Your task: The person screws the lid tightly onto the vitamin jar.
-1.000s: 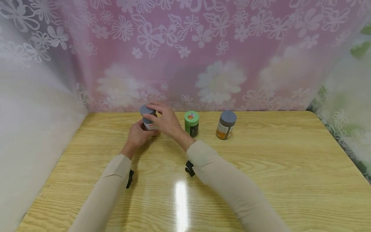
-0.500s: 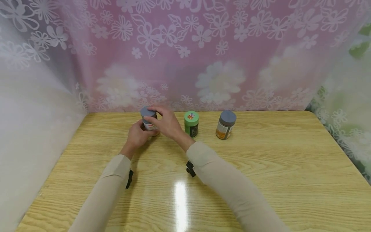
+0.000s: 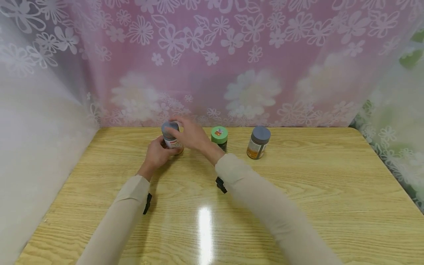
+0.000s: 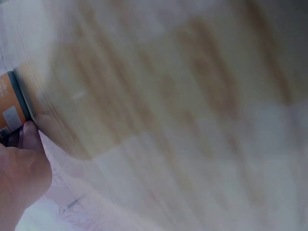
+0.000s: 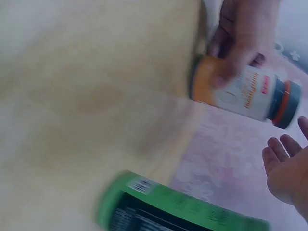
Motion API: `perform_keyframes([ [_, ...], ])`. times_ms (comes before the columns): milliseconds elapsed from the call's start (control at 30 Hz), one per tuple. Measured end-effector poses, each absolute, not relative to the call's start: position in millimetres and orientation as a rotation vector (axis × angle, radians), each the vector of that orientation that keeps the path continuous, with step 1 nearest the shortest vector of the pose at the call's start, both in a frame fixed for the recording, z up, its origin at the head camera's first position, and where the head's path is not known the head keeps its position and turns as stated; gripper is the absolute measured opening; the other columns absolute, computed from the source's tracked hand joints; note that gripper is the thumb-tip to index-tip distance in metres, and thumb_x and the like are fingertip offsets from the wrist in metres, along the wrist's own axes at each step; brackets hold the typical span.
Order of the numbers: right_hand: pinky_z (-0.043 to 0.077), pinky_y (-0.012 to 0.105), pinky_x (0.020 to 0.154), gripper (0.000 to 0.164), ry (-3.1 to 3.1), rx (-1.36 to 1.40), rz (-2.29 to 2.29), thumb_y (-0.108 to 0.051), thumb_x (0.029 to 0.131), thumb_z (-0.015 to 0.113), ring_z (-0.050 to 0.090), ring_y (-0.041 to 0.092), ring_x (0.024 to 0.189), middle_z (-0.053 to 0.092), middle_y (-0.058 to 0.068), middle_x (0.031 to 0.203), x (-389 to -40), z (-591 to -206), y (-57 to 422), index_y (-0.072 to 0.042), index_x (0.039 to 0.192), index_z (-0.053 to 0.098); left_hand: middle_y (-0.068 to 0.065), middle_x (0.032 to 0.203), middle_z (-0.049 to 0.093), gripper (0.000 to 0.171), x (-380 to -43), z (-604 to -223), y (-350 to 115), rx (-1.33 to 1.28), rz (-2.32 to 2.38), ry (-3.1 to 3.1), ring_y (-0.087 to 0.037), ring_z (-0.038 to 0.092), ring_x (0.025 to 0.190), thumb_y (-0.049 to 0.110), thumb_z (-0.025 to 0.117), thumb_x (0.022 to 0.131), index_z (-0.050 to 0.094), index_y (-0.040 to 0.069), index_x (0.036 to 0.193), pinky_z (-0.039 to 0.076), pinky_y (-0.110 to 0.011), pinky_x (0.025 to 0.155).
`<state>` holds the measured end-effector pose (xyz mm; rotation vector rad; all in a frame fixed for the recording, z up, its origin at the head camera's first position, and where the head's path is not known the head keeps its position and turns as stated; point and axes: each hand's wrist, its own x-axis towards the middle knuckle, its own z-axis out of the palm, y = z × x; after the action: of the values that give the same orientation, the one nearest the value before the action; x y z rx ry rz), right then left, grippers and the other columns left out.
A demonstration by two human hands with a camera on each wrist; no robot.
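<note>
An upright jar with an orange-and-white label and a grey lid stands at the table's back left. My left hand grips it low round the body; in the right wrist view, the thumb lies across the label. Beneath the lid an orange ring shows. Beside the lid is my right hand, its fingers loosely bent and spread. The right wrist view shows a gap between those fingertips and the lid. Only part of the jar and left hand appears in the left wrist view.
A green jar stands just right of my right hand, its lower part hidden by the forearm. Farther right is another grey-lidded jar. A flowered curtain hangs along the wooden table's back edge.
My right hand has loosened from the lid, its fingers spreading wider, and its forearm has shifted slightly up and right, covering more of the green jar. The left hand keeps its grip.
</note>
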<state>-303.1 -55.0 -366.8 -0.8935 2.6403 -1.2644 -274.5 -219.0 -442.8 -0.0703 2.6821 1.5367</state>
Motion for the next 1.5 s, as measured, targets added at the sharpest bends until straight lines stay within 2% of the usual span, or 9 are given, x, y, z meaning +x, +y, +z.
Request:
perform_keyframes([
  [200,0.028,0.033,0.109,0.039,2.638,-1.199,-1.007,-0.027,0.101,0.051,0.029,0.015,0.138,0.038,0.002,0.149,-317,-337,-54,-0.016,0.138,0.051,-0.012,0.127,0.055,0.067,-277,-440,-218,-0.024,1.514,2.705,-0.029,0.054,0.113,0.032,0.077,0.083,0.046,0.004,0.135,0.046,-0.043,0.092],
  [367,0.019,0.033,0.112,0.044,2.555,-1.317,-0.713,-0.024,0.101,0.051,0.017,0.018,0.143,0.026,0.002,0.154,-324,-324,-54,-0.017,0.144,0.045,-0.012,0.125,0.056,0.065,-279,-437,-217,-0.015,1.526,2.703,-0.028,0.055,0.111,0.031,0.077,0.082,0.047,0.004,0.133,0.047,-0.042,0.091],
  [600,0.038,0.029,0.099,0.038,2.474,-1.302,-0.638,-0.022,0.101,0.050,0.043,0.017,0.128,0.045,0.001,0.143,-327,-326,-53,-0.017,0.139,0.052,-0.013,0.120,0.059,0.062,-280,-436,-214,-0.004,1.524,2.714,-0.027,0.059,0.106,0.031,0.078,0.082,0.050,0.003,0.130,0.050,-0.040,0.085],
  [900,0.041,0.026,0.094,0.039,2.642,-1.222,-0.429,-0.033,0.100,0.052,0.047,0.011,0.122,0.049,-0.006,0.139,-320,-326,-67,-0.025,0.138,0.053,-0.012,0.120,0.057,0.065,-276,-434,-218,-0.024,1.500,2.717,-0.027,0.058,0.104,0.033,0.075,0.084,0.047,0.005,0.135,0.051,-0.040,0.082],
  [1133,0.045,0.026,0.083,0.033,2.617,-1.221,-0.470,-0.025,0.100,0.053,0.055,0.011,0.104,0.058,-0.002,0.125,-314,-327,-75,-0.017,0.131,0.059,-0.013,0.116,0.058,0.064,-274,-439,-221,-0.019,1.494,2.734,-0.026,0.059,0.100,0.035,0.076,0.083,0.049,0.004,0.132,0.051,-0.039,0.080],
  [1500,0.044,0.027,0.089,0.039,2.612,-1.191,-0.487,-0.025,0.097,0.059,0.052,0.013,0.113,0.055,0.000,0.132,-315,-330,-77,-0.016,0.134,0.057,-0.012,0.115,0.058,0.064,-276,-446,-222,-0.033,1.510,2.715,-0.026,0.058,0.100,0.035,0.077,0.082,0.050,0.004,0.131,0.050,-0.040,0.082],
])
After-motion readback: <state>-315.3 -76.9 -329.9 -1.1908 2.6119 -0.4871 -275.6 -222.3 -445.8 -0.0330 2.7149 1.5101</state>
